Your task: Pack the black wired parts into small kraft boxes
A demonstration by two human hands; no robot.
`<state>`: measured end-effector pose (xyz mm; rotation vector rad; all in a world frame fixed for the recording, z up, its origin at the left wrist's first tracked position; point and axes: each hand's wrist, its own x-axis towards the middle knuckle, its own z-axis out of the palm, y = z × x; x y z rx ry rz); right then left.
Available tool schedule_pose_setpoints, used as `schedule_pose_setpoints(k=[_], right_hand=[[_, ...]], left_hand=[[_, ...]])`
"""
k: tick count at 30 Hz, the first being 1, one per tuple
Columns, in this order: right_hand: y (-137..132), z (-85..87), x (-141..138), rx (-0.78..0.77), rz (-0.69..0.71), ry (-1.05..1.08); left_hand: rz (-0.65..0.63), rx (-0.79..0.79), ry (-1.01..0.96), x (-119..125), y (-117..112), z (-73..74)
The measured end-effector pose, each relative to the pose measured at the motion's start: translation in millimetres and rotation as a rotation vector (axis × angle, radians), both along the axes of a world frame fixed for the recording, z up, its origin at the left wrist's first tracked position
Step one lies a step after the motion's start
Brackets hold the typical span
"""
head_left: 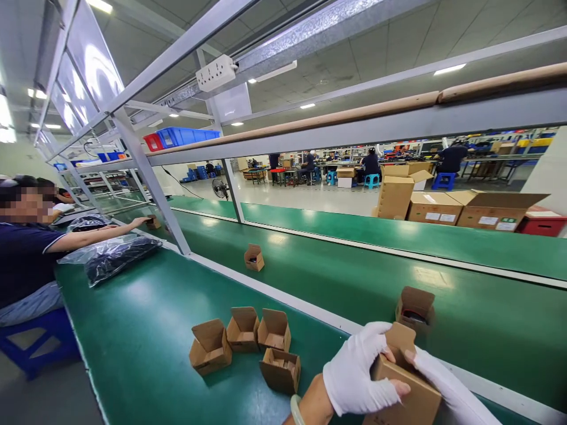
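Note:
At the lower right, a small brown cardboard box [410,392] with a raised flap is between my hands. My left hand [358,369], in a white glove with bare fingertips, grips its left side, thumb across the front. From the right, my gloved right hand [447,381] holds the box near its top edge; most of those fingers are hidden. Just beyond stands an opened small box [415,308] with a dark item inside. Left of my hands, several opened small boxes, such as this one [210,348], stand grouped on the green bench [146,342].
Another small box [254,258] sits on the green conveyor belt [310,265] farther off. A metal frame post [150,183] rises from the bench. At left, a seated person [26,254] reaches toward a box, beside black items in plastic bags [119,257]. Large cartons [434,209] stand behind.

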<state>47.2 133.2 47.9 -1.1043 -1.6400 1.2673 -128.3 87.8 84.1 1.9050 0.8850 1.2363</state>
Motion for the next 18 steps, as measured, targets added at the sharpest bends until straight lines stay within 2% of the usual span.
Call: schedule_pose_setpoints(k=[2, 3, 6, 8, 12, 14, 18], right_hand=[[-4, 0.2, 2, -0.239, 0.127, 0.175], [-5, 0.7, 4, -0.285, 0.18, 0.231], [-7, -1.6, 18, -0.237, 0.335, 0.305], [-6, -7.5, 29, -0.179, 0.419, 0.309], [-4, -14.3, 35, -0.127, 0.457, 0.126], [-4, -9.6, 30, -0.126, 0.497, 0.079], [-9, 6.6, 15, -0.084, 0.503, 0.003]], left_hand=[[-0.027, -0.025, 0.029, 0, 0, -0.8], [-0.036, -0.047, 0.038, 0, 1, -1.3], [-0.061, -0.092, 0.004, 2, 0, -0.1], [-0.064, -0.058, -0.013, 3, -3, 4.6], [-0.187, 0.027, -0.006, 6, -7, 16.8], [-0.236, 0.023, 0.001, 6, -7, 18.5], [-0.152, -0.018, 0.108, 5, -6, 11.6]])
